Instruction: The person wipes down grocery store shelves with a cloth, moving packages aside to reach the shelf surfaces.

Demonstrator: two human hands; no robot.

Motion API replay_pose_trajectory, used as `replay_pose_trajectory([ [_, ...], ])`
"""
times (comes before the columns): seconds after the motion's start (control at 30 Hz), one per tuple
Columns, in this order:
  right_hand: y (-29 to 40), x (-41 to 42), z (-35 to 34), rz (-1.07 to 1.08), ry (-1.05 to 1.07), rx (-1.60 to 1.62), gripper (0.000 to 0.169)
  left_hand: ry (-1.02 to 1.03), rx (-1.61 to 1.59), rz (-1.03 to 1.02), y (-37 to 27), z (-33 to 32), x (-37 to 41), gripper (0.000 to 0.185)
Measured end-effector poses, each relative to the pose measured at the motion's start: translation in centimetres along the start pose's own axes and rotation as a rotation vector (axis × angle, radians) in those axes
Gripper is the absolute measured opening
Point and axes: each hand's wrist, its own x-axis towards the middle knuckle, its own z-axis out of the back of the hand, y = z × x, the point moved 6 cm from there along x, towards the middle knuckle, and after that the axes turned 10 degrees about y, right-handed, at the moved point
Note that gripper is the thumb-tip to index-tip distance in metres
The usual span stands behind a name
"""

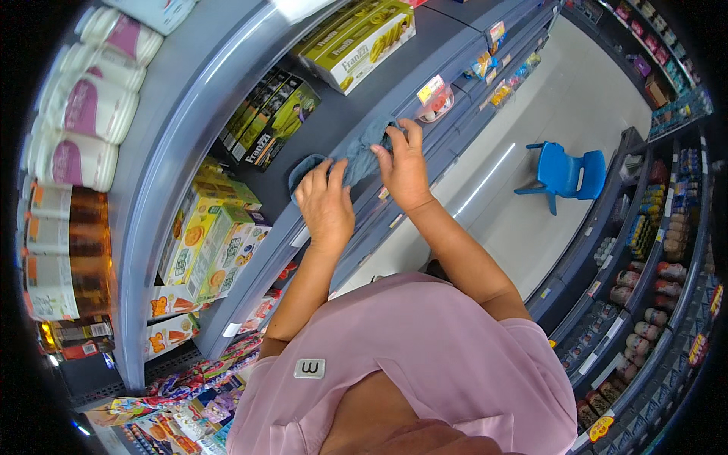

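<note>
A crumpled blue-grey cloth (364,151) lies along the front of a dark grey store shelf (352,116). My left hand (325,196) has its fingers on the cloth's near end. On its other end rests my right hand (405,162), thumb and fingertips pinching the fabric. Behind the cloth stand dark green Franzzi boxes (273,122), with a larger green and white Franzzi box (358,48) farther along the shelf. To the left of my left hand are stacked yellow and green biscuit boxes (222,250).
A clear holder (437,105) with a price tag juts from the shelf edge. White jars (94,108) and amber bottles (88,250) fill the upper shelf at left. A blue plastic chair (560,173) stands in the aisle, before opposite shelves of packaged goods (631,278).
</note>
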Motion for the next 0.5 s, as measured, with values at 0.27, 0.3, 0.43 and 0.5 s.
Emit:
replay_pose_trajectory([
  [0.27, -5.9, 4.0, 4.3, 0.013, -0.101, -0.04, 0.02, -0.005, 0.001, -0.074, -5.1, -2.9, 6.5, 0.055],
  [0.3, -6.8, 4.5, 4.8, -0.008, -0.093, -0.024, 0.02, -0.007, 0.007, -0.079, -5.8, -3.2, 7.4, 0.055],
  [0.43, -9.7, 6.5, 6.7, -0.166, -0.048, 0.065, 0.017, -0.023, 0.042, -0.107, -8.2, -4.7, 10.7, 0.059],
  [0.5, -11.3, 7.3, 7.3, -0.234, -0.053, 0.098, 0.017, -0.023, 0.05, -0.125, -8.9, -5.7, 12.2, 0.061],
])
